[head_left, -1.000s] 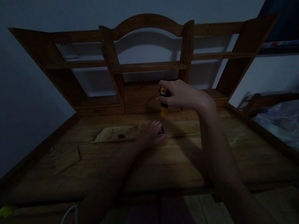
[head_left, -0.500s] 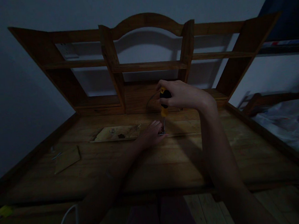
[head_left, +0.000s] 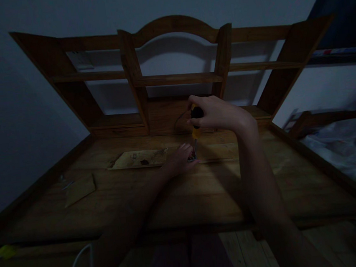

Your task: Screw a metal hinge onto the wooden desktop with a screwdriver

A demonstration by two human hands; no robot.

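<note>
The scene is dim. My right hand [head_left: 218,113] is wrapped round the black and yellow handle of a screwdriver [head_left: 195,125], which stands almost upright with its metal tip down on the wooden desk top [head_left: 183,191]. My left hand [head_left: 180,160] rests on the desk just left of the tip, its fingers curled against a small metal piece [head_left: 192,159] there. What the fingers grip is too small and dark to name. A pale wooden strip [head_left: 141,158] lies flat on the desk to the left of my left hand.
A wooden hutch [head_left: 176,72] with open shelves and an arched top rises at the back of the desk. A flat piece of card or wood [head_left: 79,189] lies at the desk's left. A bed with pale bedding [head_left: 346,151] stands at the right. A white cable [head_left: 80,260] hangs bottom left.
My right hand has turned slightly on the screwdriver handle, so less of the yellow shows. The tip and my left hand stay in the same place.
</note>
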